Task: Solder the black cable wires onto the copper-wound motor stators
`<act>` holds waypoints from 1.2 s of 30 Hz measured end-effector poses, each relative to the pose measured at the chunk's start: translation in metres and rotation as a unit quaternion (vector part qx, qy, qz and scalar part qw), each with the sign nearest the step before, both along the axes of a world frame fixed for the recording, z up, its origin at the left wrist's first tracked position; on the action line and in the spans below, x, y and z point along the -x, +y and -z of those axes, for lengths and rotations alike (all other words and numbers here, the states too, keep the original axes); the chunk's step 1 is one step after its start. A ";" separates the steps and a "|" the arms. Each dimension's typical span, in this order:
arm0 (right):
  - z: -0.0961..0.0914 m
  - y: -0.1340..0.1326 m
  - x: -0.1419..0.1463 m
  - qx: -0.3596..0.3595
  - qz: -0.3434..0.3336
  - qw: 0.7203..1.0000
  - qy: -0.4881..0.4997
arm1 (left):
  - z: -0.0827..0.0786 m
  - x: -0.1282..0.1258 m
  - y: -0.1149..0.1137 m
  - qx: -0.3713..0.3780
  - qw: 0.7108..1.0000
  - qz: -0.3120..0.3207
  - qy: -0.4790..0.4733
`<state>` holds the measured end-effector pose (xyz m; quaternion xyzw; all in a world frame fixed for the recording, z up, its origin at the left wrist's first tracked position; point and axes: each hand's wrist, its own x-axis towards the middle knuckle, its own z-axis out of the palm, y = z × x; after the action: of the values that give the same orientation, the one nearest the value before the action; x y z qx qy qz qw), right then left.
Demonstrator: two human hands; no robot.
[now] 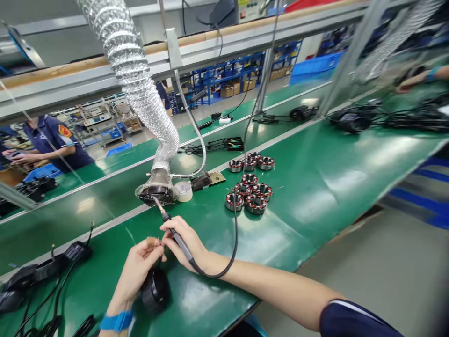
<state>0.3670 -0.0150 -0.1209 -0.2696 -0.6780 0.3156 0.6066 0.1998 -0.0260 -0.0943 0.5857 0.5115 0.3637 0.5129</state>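
Note:
My right hand point(185, 243) is closed around a soldering iron point(181, 244), whose tip points up and away toward the fume extractor hood point(157, 191). A black cord runs from the iron's rear end and loops over my right forearm. Close beside it, my left hand point(140, 264), with a blue wristband, pinches a thin wire whose end is mostly hidden by the fingers. Below these fingers a round black housing point(155, 290) rests on the green bench mat point(206, 299). Fingertips of both hands nearly meet above the housing.
Several stator coils point(256, 204) stand right of the hood. A tape roll point(184, 191) and a metal stand point(206, 180) sit beside it. Black housings with cables point(52, 267) lie at left. Flexible ducting point(140, 89) hangs overhead. A co-worker point(56, 142) stands beyond; another person's arm shows far right.

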 end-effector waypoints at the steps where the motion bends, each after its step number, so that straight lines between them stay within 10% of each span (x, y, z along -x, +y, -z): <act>1: 0.001 0.000 0.000 0.010 0.002 1.000 0.008 | 0.000 -0.001 -0.001 -0.010 1.000 -0.015 0.011; 21: 0.007 -0.010 -0.004 0.100 0.015 0.993 0.068 | 0.006 0.002 -0.007 -0.106 0.980 -0.074 0.149; 36: -0.001 -0.010 -0.008 -0.059 0.004 0.998 -0.035 | 0.007 -0.009 -0.013 -0.083 0.985 0.053 0.139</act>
<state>0.3746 -0.0255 -0.1200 -0.2470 -0.7152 0.2634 0.5984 0.2092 -0.0393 -0.1012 0.6972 0.5141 0.2922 0.4054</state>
